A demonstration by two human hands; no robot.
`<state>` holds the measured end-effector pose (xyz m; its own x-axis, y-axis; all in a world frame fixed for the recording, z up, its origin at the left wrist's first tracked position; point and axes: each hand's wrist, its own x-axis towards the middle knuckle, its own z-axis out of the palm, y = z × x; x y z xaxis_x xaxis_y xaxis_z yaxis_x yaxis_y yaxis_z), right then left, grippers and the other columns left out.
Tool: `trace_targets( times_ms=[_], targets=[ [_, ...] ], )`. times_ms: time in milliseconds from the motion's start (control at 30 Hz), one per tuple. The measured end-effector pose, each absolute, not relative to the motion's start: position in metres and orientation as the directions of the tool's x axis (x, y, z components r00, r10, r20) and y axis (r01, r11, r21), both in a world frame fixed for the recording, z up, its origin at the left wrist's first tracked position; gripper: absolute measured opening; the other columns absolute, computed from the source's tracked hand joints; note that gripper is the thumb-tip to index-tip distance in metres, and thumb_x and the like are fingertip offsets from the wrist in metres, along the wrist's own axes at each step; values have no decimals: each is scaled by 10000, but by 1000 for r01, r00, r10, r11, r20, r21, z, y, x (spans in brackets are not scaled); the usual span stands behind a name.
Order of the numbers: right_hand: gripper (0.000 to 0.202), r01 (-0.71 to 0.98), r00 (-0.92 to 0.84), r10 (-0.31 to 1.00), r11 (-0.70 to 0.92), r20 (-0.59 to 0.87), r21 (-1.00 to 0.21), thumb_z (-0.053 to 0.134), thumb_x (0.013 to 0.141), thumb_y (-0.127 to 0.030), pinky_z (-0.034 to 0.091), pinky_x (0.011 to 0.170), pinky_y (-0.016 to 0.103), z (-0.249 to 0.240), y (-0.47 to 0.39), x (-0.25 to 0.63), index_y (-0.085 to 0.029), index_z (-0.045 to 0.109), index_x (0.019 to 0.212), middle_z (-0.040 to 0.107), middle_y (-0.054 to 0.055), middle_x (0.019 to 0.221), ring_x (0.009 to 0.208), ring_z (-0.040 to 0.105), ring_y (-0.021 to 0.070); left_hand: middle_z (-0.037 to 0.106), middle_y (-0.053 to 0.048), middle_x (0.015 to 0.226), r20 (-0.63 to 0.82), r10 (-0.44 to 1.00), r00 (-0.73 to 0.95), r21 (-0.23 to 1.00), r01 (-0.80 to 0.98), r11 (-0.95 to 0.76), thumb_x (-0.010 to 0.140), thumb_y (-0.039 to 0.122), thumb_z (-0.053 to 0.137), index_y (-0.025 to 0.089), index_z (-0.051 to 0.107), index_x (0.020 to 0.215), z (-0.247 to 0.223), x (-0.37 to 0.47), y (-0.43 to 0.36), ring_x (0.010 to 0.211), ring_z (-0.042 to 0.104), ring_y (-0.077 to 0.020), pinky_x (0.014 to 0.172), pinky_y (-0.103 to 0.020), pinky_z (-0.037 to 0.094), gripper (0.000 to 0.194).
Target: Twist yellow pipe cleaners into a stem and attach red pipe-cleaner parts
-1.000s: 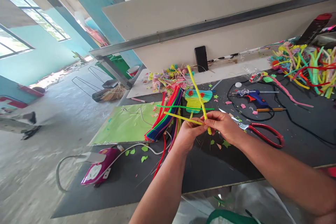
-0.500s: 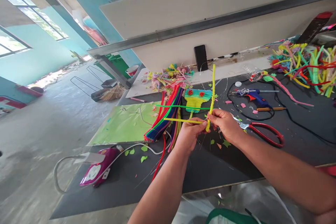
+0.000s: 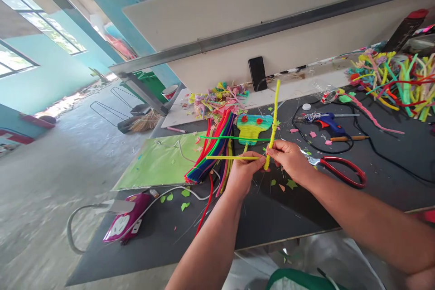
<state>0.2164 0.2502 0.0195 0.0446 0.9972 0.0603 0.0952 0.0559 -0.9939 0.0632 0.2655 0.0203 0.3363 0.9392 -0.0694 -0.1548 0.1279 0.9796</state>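
Above the dark table, both my hands pinch yellow pipe cleaners. My left hand is closed on a thin yellow pipe cleaner that sticks out level to the left. My right hand is closed on a thicker, upright yellow pipe cleaner, which looks wound near its lower end. The two pieces meet at my fingertips; how they join is hidden. Just behind lies a flat blue-and-yellow pipe-cleaner piece with two red flowers. A green pipe cleaner crosses in front of it.
Left of my hands lie a multicoloured pipe-cleaner bundle, a green sheet and a purple power strip. To the right are red-handled pliers or scissors, a blue glue gun and a colourful pile. A phone leans behind.
Both hands still hold the yellow pipe cleaners, and the upright one tilts slightly more to the right. The whole view has shifted a little.
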Motion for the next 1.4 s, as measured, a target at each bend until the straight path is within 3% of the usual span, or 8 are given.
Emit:
trace_targets(
  times_ms=[133, 300, 467, 633, 867, 1033, 1167, 1400],
  targets=[
    [235, -62, -137, 984, 106, 114, -992, 639, 777, -393, 357, 524, 229, 28, 248, 219, -179, 607, 683, 544, -29, 620, 535, 464, 101, 621, -28, 574, -185, 856, 482, 906, -254, 339, 603, 294, 788, 118, 650, 668, 21, 62, 265, 496, 573, -132, 519, -256, 450, 233],
    [201, -352, -371, 922, -28, 112, -936, 672, 767, -372, 471, 570, 279, 24, 249, 221, -184, 605, 745, 566, -12, 675, 569, 564, 140, 563, -8, 552, -172, 795, 582, 853, -315, 416, 592, 279, 801, 108, 637, 688, 22, 64, 260, 442, 480, -75, 432, -206, 350, 256],
    [207, -376, -323, 939, -14, 117, -927, 698, 752, -379, 492, 596, 263, 26, 251, 222, -182, 635, 735, 536, -1, 711, 661, 546, 141, 526, 14, 550, -126, 828, 546, 864, -349, 362, 606, 314, 801, 118, 628, 700, 23, 69, 257, 426, 407, -46, 423, -200, 273, 277],
    [225, -322, -314, 941, 18, 125, -947, 679, 758, -407, 506, 597, 269, 30, 251, 222, -183, 664, 743, 524, 24, 860, 719, 553, 152, 541, 3, 545, -119, 869, 480, 886, -344, 311, 603, 319, 805, 118, 638, 654, 19, 72, 257, 469, 443, -63, 456, -211, 319, 267],
    [376, -307, -204, 971, 55, 123, -950, 626, 808, -406, 469, 696, 264, 22, 256, 220, -246, 592, 1147, 571, 29, 980, 801, 557, 146, 562, 10, 550, -48, 934, 355, 896, -399, 198, 621, 315, 790, 133, 666, 722, 15, 74, 261, 461, 453, -67, 458, -209, 310, 242],
    [247, 122, -1, 951, 308, 310, -944, 543, 868, -412, 411, 684, 273, 21, 255, 219, -222, 576, 1021, 575, 13, 837, 734, 524, 151, 533, 36, 538, 2, 984, 181, 913, -401, 72, 661, 301, 764, 147, 655, 723, 15, 73, 268, 472, 440, -57, 483, -202, 314, 198],
    [210, 549, -43, 905, 375, 423, -747, 672, 778, -390, 374, 673, 302, 14, 252, 213, -211, 593, 856, 606, 7, 717, 661, 524, 167, 549, 32, 584, 27, 993, 117, 923, -385, 20, 667, 291, 760, 150, 650, 698, 13, 72, 270, 500, 448, -57, 505, -206, 331, 181],
    [161, 728, -72, 869, 381, 490, -570, 527, 891, -258, 366, 655, 289, 3, 254, 207, -207, 614, 765, 653, 33, 706, 695, 577, 181, 561, 24, 595, 117, 989, 91, 939, -335, -80, 698, 255, 738, 142, 668, 729, 7, 72, 270, 495, 459, -60, 495, -202, 323, 137]
  ],
)
